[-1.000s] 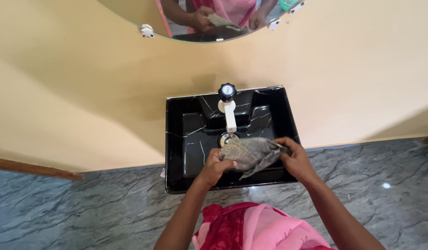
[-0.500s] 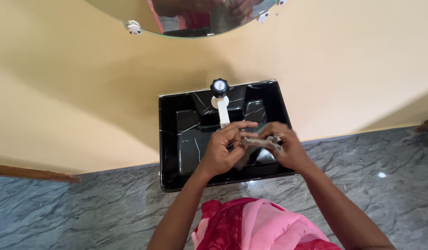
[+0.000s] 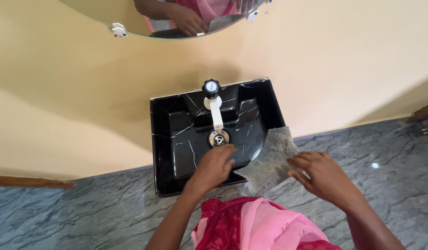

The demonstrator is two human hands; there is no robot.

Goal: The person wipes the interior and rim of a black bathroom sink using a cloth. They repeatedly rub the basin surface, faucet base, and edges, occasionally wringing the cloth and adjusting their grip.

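I hold a grey patterned cloth (image 3: 270,159) spread open over the right front corner of a black marble-look sink (image 3: 160,139). My left hand (image 3: 214,167) is over the basin's front part and its fingers meet the cloth's left edge. On the right, my right hand (image 3: 322,177) pinches the cloth's other edge, beyond the sink and above the floor. A white tap (image 3: 217,118) with a black knob (image 3: 212,88) points at the metal drain (image 3: 218,138).
The sink hangs on a cream wall (image 3: 84,92) under a round mirror (image 3: 144,16) that reflects my arms. Below is a grey veined stone floor (image 3: 84,213). My pink and red garment (image 3: 255,227) fills the bottom middle. Wooden trim (image 3: 29,181) runs at left.
The cloth was bunched between both hands over the basin; now it is pulled open and shifted right, off the sink's corner. My right hand moved right and down. The view shifted left.
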